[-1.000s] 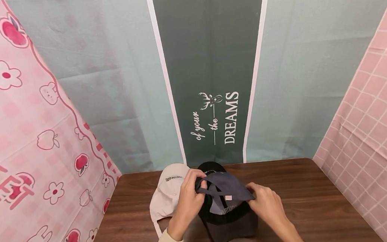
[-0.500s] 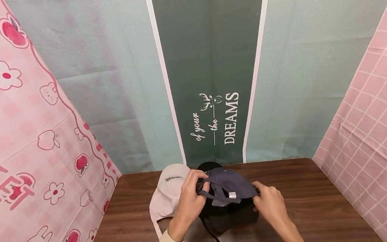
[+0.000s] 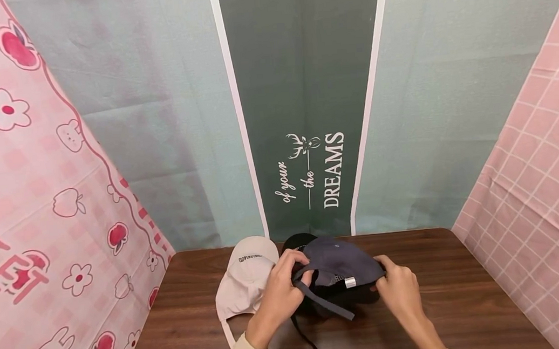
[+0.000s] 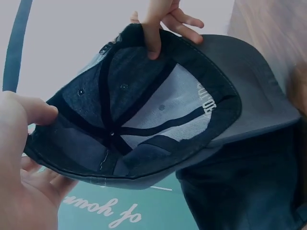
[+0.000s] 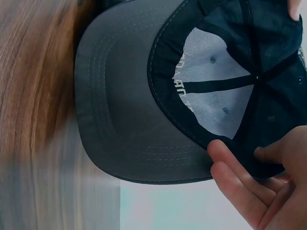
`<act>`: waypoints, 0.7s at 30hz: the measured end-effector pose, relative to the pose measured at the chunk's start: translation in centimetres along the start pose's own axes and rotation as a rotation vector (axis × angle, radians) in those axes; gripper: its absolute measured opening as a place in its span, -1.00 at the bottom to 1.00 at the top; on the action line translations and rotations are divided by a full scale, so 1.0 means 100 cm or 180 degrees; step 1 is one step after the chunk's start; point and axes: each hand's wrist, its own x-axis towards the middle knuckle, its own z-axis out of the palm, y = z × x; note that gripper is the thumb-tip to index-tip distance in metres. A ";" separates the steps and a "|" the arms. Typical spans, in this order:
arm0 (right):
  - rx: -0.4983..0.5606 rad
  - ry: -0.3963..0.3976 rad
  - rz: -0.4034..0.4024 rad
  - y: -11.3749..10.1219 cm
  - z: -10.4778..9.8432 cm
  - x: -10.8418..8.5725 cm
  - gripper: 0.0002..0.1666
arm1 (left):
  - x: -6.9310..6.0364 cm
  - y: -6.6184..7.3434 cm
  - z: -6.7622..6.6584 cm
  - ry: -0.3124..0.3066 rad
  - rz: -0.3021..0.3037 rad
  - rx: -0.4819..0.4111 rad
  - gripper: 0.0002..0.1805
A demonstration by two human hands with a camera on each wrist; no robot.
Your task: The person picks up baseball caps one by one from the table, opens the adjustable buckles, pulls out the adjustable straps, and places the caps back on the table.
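Observation:
Both hands hold a dark slate-blue baseball cap (image 3: 346, 256) above the table, its inside facing me and a white label showing. My left hand (image 3: 284, 285) pinches the cap's back edge by the adjuster strap (image 3: 327, 303), which hangs down loose. On the opposite side, my right hand (image 3: 399, 285) pinches the rim between thumb and fingers. In the right wrist view the right hand (image 5: 264, 187) grips the sweatband edge beside the grey brim (image 5: 120, 96). Behind the held cap lies a black cap (image 3: 297, 241), mostly hidden, with its thin strap (image 3: 308, 340) trailing on the wood.
A whitish cap (image 3: 249, 274) with dark lettering lies left of the left hand, on the brown wooden table (image 3: 463, 291). A grey-green printed cloth (image 3: 302, 86) hangs behind the table. Pink patterned cloths (image 3: 542, 167) flank both sides.
The slate-blue cap has moved a little right and turned, with both hands moving along. Its strap end now dangles lower and free. The whitish cap stays put.

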 end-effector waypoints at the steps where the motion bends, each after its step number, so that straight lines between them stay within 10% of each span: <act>1: 0.0003 0.0017 0.0016 0.002 0.000 0.000 -0.50 | -0.001 0.000 0.001 -0.0022 0.0001 0.0028 -0.74; 13: 0.0116 0.0633 -0.0124 0.024 0.002 0.000 -0.66 | -0.008 -0.006 0.008 -0.0589 -0.0334 0.0476 -0.63; 21: 0.0279 0.0826 -0.0069 0.035 0.003 0.000 -0.74 | -0.017 -0.018 0.018 -0.0907 -0.0719 0.0268 -0.60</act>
